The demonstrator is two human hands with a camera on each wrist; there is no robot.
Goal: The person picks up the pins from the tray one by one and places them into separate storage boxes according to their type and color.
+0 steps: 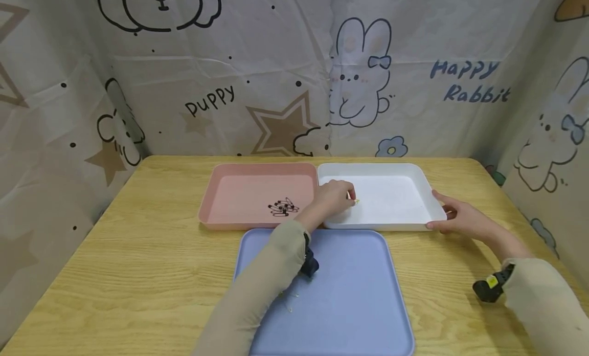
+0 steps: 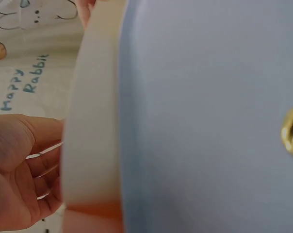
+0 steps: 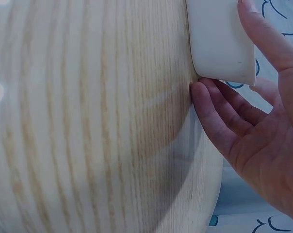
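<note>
While right hand (image 1: 453,218) steadies, left hand (image 1: 332,198) pinches.

Three shallow rectangular plastic trays are sitting on one light wooden table (image 1: 138,274): one pink tray (image 1: 221,192), one white tray (image 1: 405,192), one pale blue tray (image 1: 359,305). One cluster of small black pins (image 1: 282,208) is lying in the pink tray (too tangled to count singly). One small gold pin (image 1: 356,201) is showing in the white tray. Two hands are working: left hand (image 1: 332,198), right hand (image 1: 460,218).
</note>
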